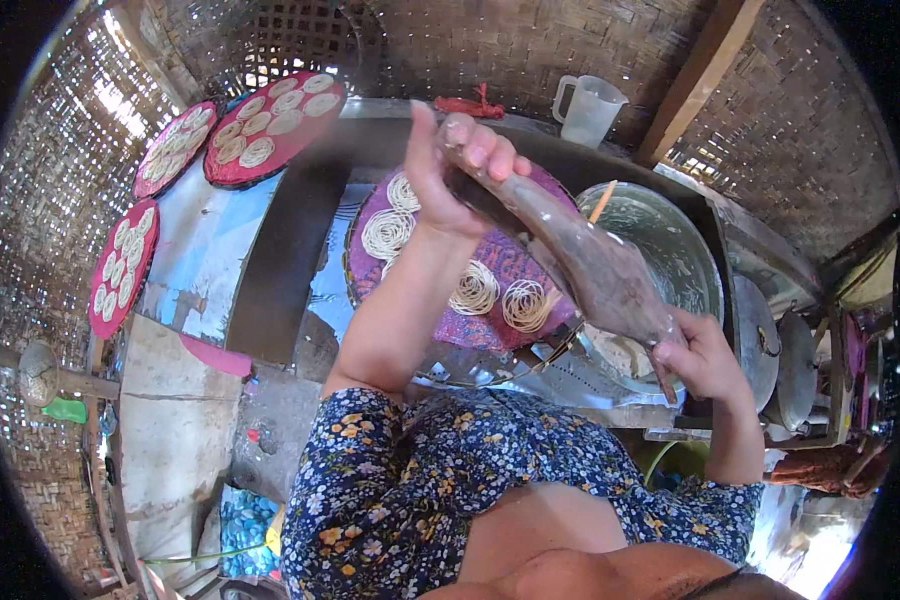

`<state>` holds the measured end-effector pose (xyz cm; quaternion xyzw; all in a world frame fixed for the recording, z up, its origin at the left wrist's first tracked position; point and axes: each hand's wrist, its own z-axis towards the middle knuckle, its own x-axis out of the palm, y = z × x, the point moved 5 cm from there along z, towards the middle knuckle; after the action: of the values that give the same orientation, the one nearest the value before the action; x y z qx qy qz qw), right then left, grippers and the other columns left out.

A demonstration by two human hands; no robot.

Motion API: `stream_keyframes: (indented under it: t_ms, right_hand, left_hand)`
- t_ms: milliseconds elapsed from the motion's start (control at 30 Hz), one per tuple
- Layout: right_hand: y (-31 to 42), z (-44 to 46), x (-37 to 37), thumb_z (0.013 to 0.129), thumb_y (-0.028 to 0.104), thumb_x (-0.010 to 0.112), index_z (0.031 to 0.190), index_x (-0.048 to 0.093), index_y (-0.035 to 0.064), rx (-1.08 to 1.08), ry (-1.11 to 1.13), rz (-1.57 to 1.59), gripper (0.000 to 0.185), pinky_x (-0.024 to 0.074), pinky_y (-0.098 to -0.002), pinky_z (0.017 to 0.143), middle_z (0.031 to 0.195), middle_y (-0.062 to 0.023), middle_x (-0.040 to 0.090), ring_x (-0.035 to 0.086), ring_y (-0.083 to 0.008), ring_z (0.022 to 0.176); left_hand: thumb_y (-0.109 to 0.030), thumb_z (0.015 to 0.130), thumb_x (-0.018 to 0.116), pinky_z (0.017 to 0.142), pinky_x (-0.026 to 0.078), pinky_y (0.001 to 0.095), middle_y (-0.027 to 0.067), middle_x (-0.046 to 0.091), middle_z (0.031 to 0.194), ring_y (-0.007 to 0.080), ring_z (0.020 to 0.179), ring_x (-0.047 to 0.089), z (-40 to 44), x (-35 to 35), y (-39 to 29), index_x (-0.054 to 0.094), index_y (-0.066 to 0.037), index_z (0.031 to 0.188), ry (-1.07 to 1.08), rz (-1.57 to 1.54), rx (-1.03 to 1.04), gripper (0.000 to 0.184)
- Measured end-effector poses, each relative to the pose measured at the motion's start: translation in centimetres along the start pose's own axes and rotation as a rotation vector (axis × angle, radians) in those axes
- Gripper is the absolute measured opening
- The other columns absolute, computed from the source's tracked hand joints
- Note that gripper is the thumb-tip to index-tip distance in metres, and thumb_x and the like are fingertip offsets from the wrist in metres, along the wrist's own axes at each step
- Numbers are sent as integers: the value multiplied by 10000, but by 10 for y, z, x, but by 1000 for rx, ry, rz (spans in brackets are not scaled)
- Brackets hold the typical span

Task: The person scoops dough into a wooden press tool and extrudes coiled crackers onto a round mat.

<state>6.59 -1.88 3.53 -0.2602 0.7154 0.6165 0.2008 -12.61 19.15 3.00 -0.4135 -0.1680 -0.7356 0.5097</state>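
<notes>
A long, worn wooden tool (595, 260), wide in the middle and narrow at both ends, slants across my front. My left hand (460, 170) is wrapped round its upper end, fingers curled over the top. At the lower end, my right hand (705, 355) grips the other handle with the thumb on top. Beneath it lies a round tray lined with purple cloth (460, 330), partly hidden by my left arm. Coiled nests of pale noodle-like strands (523, 304) rest on this cloth. Behind the tool, to the right, is a large metal basin (708, 270) with pale wet residue inside.
Several round trays with pink cloth (280, 150) bearing flat coils stand at the left. A clear plastic jug (590, 110) is at the back, near a red cloth or bag (470, 103). An orange-brown stick (602, 201) leans in the basin. Round metal lids (755, 340) stand at the right.
</notes>
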Motion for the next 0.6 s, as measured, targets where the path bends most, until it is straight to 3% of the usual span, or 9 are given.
stream_keyframes:
  t_ms: [67, 233, 367, 467, 600]
  right_hand:
    - [10, 6, 2, 752, 432, 615, 1165, 523, -7, 16, 13, -28, 610, 462, -298, 684, 788, -124, 621, 577, -135, 734]
    - [7, 10, 14, 750, 389, 628, 1163, 525, 2, 35, 81, 22, 575, 459, -310, 744, 865, -156, 639, 603, -175, 809]
    - [-1, -1, 17, 751, 357, 639, 1151, 532, 1, -80, 64, 80, 546, 456, -304, 763, 884, -163, 637, 610, -184, 839]
    - [-10, -11, 11, 747, 351, 645, 1150, 531, -1, -45, 66, 39, 546, 454, -298, 773, 895, -163, 637, 612, -186, 857]
    - [-14, -22, 2, 746, 367, 639, 1084, 556, -15, 37, -6, -5, 516, 466, -318, 654, 741, -160, 612, 619, -205, 728]
  left_hand:
    - [-535, 877, 375, 702, 460, 395, -27, 506, 588, 156, 583, 507, 6, 9, -10, 533, -152, 691, 80, 18, -4, 454]
    - [-516, 864, 432, 665, 424, 347, -25, 489, 565, 145, 548, 470, -1, 23, -25, 472, -146, 663, -5, 61, -34, 422]
    - [-533, 872, 386, 652, 433, 365, -19, 486, 551, 160, 536, 475, -16, 24, -14, 497, -149, 641, -64, 110, -38, 461]
    - [-575, 873, 319, 647, 444, 390, -17, 473, 533, 182, 534, 494, -20, 17, 3, 511, -168, 633, -114, 63, -58, 510]
    - [-590, 863, 329, 675, 443, 390, -12, 476, 557, 182, 567, 499, -11, 6, 26, 499, -158, 636, -54, -37, -124, 517]
